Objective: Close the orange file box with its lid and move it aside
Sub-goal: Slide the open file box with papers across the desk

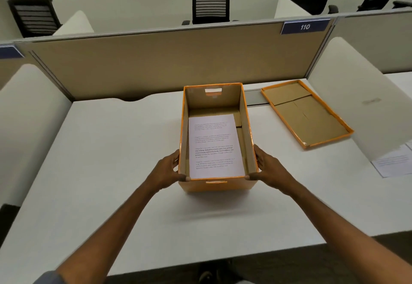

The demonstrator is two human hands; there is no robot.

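Observation:
The orange file box (246,114) stands open in the middle of the white desk, brown inside, with a printed sheet of paper (215,145) lying on its bottom. My left hand (169,169) grips the box's near left corner, thumb over the front rim. My right hand (265,167) grips the near right corner the same way. The orange lid (306,114) lies upside down on the desk to the right of the box, its brown inside facing up, apart from both hands.
A tan partition (156,65) runs behind the desk (111,161), and white side dividers (365,110) stand at left and right. Printed paper (392,164) lies at the desk's right edge. Black office chairs stand beyond the partition.

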